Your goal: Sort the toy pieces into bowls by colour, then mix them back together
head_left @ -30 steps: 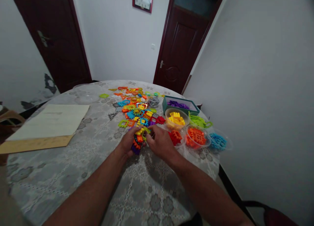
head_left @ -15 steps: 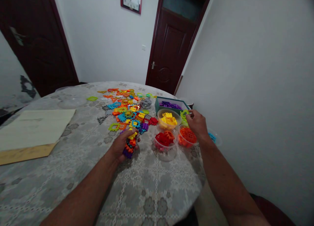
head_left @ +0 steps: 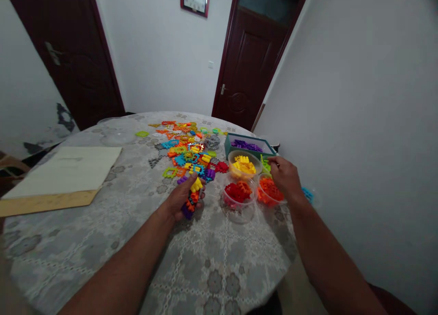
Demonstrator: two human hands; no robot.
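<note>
My left hand (head_left: 178,198) is closed around a handful of plastic building pieces (head_left: 195,196) in yellow, orange, dark and purple, just above the table. Over at the right, my right hand (head_left: 286,174) has its fingers pinched on a lime-green building piece (head_left: 263,162), behind the bowl of orange pieces (head_left: 268,190). Whether other green pieces sit in a container under those fingers is hard to see. Close by stand a clear bowl of yellow pieces (head_left: 244,165) and a clear bowl of red pieces (head_left: 237,193).
A loose heap of mixed-colour pieces (head_left: 188,157) spreads over the table's middle. Behind the bowls is a teal box (head_left: 232,150) with purple pieces. Blue pieces (head_left: 307,195) show beyond my right forearm. Paper on a board (head_left: 65,171) lies at left.
The whole view has shifted, so the table and both hands appear farther right. The lime-green piece at my right fingers now looks narrower. My left hand keeps its handful.
</note>
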